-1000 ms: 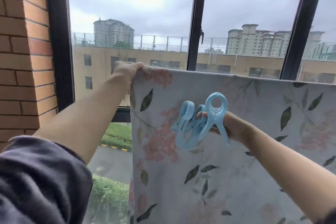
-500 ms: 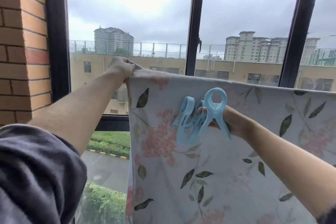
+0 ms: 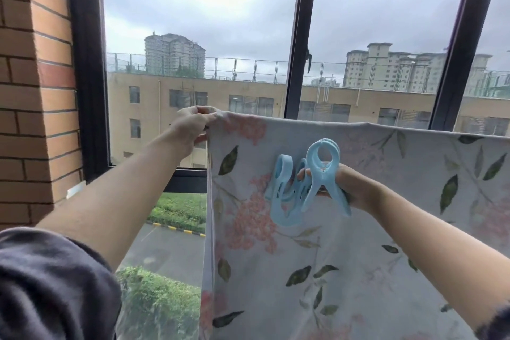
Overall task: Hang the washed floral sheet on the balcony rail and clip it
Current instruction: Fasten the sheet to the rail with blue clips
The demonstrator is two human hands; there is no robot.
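Across the middle and lower right, the sheet is showing as thin, matt cloth with soft folds and a faded printed pattern. The clips at centre are looking like smooth pale-blue plastic with a faint sheen. At the left edge the brick wall is showing rough and matt. The window frame is looking dark and smooth, seemingly metal. At lower left the sleeve is looking like dark, fuzzy cloth.

Sheet hangs before the window; left hand at its top left corner, clips in right hand near its front.
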